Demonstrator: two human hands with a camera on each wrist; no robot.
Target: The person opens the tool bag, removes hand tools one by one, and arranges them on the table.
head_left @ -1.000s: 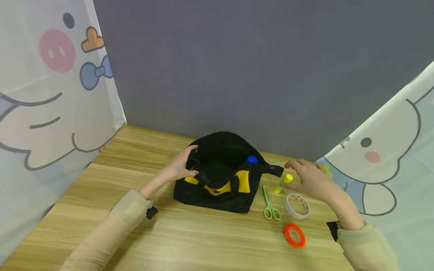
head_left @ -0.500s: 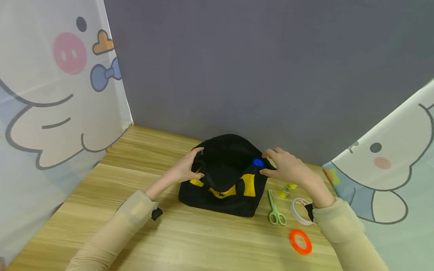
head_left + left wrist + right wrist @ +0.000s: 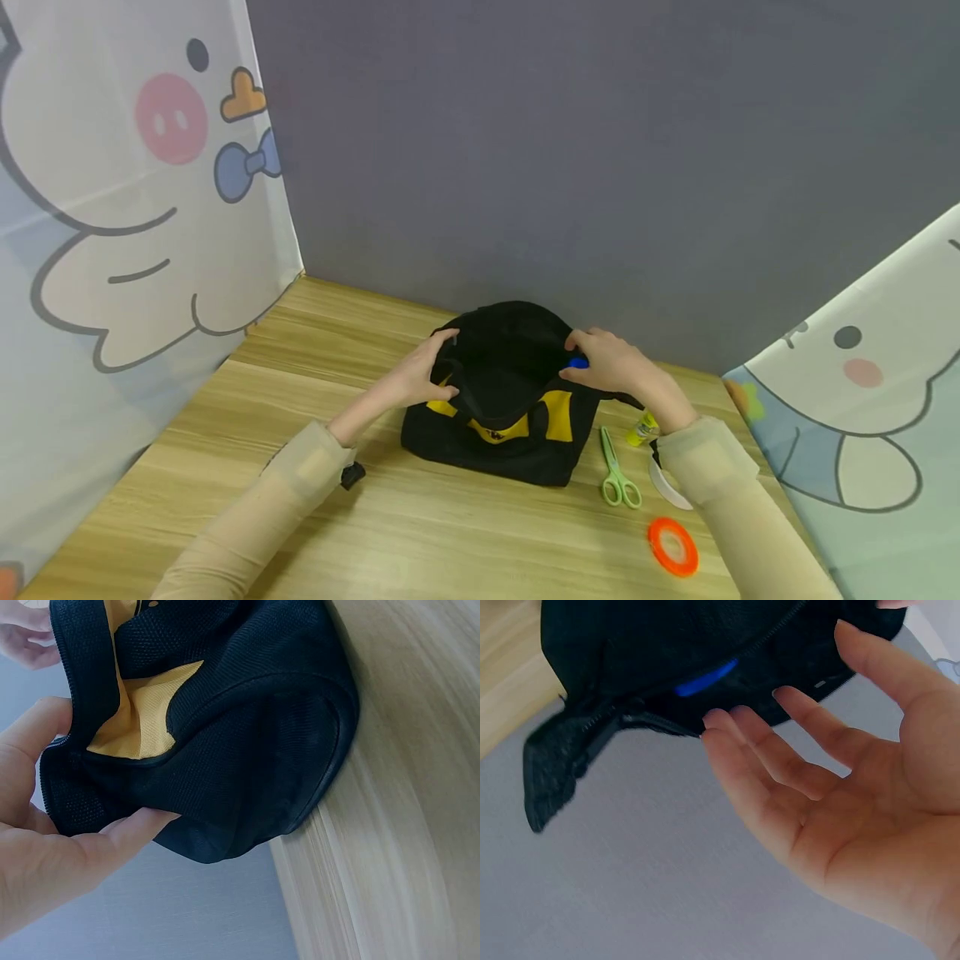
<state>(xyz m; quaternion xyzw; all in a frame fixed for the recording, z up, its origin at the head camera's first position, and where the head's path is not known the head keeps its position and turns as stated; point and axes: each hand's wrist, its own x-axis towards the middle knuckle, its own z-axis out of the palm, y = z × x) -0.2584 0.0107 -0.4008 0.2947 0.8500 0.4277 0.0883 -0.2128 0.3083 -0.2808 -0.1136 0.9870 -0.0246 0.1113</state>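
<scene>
A black and yellow fabric bag [image 3: 491,457], its zipped top gaping, stands on the wooden table. My left hand [image 3: 411,372] grips the bag's left end at the opening; in the left wrist view its thumb lies by the zipper edge and a finger presses along the black side. Over the right end of the opening, my right hand [image 3: 609,361] has its fingers spread and loosely bent, holding nothing. A blue object [image 3: 706,679] shows inside the bag below those fingertips, mostly hidden by the fabric.
Right of the bag lie green scissors [image 3: 617,479], a yellow glue stick [image 3: 642,429], a white tape roll [image 3: 666,487] partly behind my right sleeve, and an orange-red ring-shaped roll [image 3: 660,546]. A grey wall [image 3: 525,167] rises behind the bag.
My right hand has moved left from above the glue stick to the right end of the bag's opening. My left hand has stayed at the bag's left end. The view has shifted slightly.
</scene>
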